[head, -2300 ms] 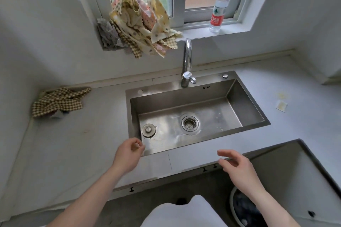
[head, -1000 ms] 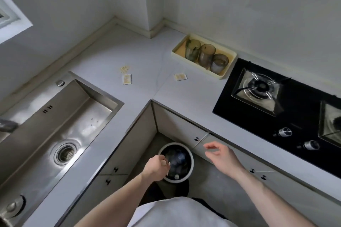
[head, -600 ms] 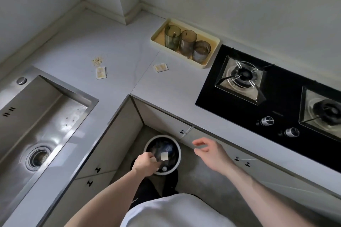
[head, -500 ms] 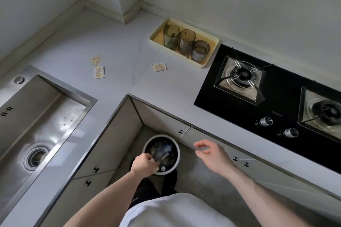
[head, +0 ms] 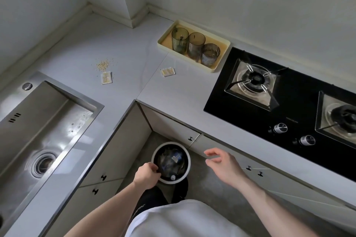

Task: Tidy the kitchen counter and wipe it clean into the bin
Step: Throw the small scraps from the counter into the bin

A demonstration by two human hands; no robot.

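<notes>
Down on the floor, in the corner where the 2 runs of the bench (head: 81, 57) meet, stands a round white-rimmed bin (head: 187, 161) lined in black, with crumpled wrappers and a small pale scrap lying inside. The left hand (head: 147, 176) hangs over the bin's near-left rim with its fingers curled under; whether they pinch anything cannot be told. The right hand (head: 224, 165) hovers to the right of the bin in front of the cabinet drawers, fingers loosely spread and holding nothing. On the bench, a small heap of grain-like crumbs (head: 104, 64) lies just beside a torn sachet (head: 106, 77), and a second sachet (head: 168, 71) lies near a shallow cream tray (head: 224, 43) holding 3 tinted glasses (head: 195, 43) in a row. A stainless steel sink (head: 41, 131) is set in the left run, and a black gas hob (head: 294, 98) with 2 burners and 2 knobs is set in the right run.
</notes>
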